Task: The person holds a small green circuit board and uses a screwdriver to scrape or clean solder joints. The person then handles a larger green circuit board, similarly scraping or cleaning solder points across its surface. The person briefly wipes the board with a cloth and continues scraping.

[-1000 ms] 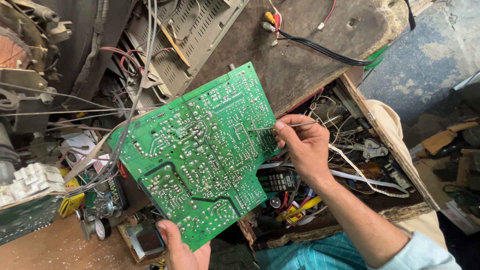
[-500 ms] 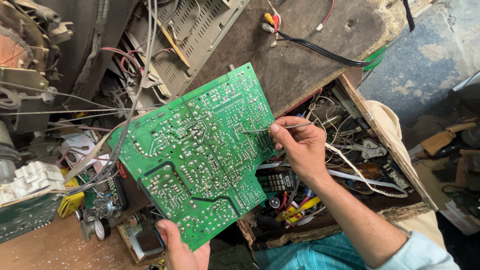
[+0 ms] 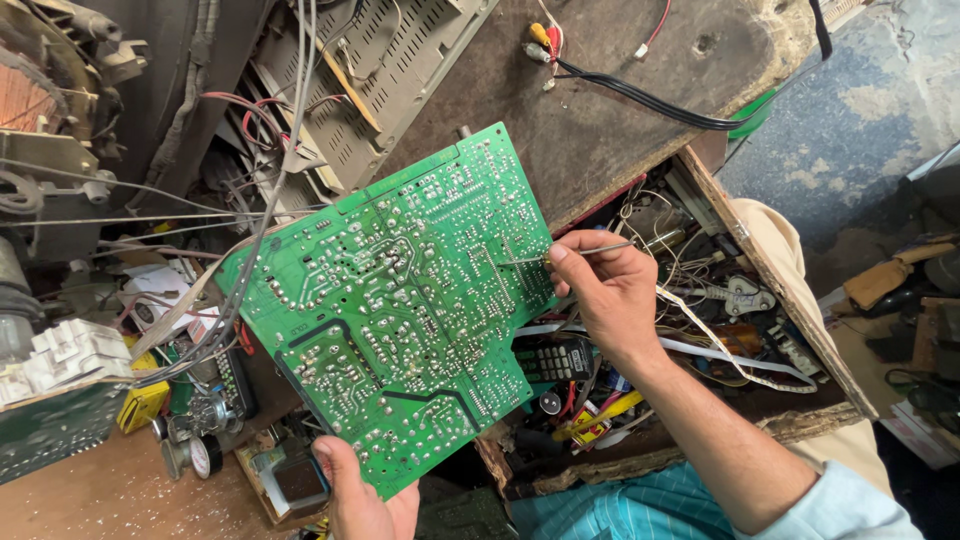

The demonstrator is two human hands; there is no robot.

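Head view: left hand (image 3: 362, 495) grips green circuit board (image 3: 395, 305) by its lower edge, tilted above cluttered bench (image 3: 620, 120). Right hand (image 3: 608, 290) pinches thin metal probe (image 3: 565, 254), tip touching board's solder side.

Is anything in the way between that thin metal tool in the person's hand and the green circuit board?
Nothing visible. The right hand pinches a thin metal tool whose tip already reaches the solder side of the green circuit board. The left hand grips the board's lower edge, well away from the tip.

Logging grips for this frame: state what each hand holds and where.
Left hand pinches the large green circuit board at its bottom edge. Right hand grips a thin metal probe near its rear end.
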